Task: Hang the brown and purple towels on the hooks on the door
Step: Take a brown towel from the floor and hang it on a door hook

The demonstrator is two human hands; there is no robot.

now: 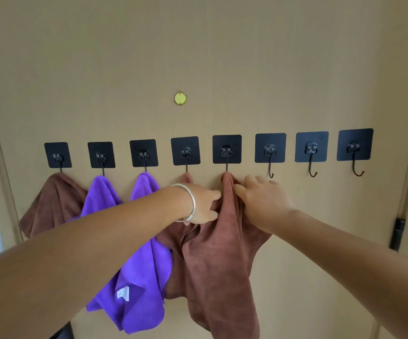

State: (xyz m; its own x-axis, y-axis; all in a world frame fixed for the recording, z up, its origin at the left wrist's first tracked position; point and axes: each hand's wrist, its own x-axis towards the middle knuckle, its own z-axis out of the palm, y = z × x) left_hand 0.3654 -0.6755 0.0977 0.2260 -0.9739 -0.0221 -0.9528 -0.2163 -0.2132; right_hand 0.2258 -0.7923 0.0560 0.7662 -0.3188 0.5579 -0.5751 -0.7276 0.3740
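Note:
A row of black adhesive hooks runs across the tan door. A brown towel hangs on the first hook, purple towels on the second and third, a brown towel on the fourth. Another brown towel hangs from the fifth hook. My left hand, with a silver bangle, pinches this towel's left side just below the hook. My right hand grips its right side, thumb against the fold.
Three hooks to the right hang bare, the nearest one just above my right hand. A yellow peephole cover sits above the row. A black hinge is on the door's right edge; the door frame runs down the left.

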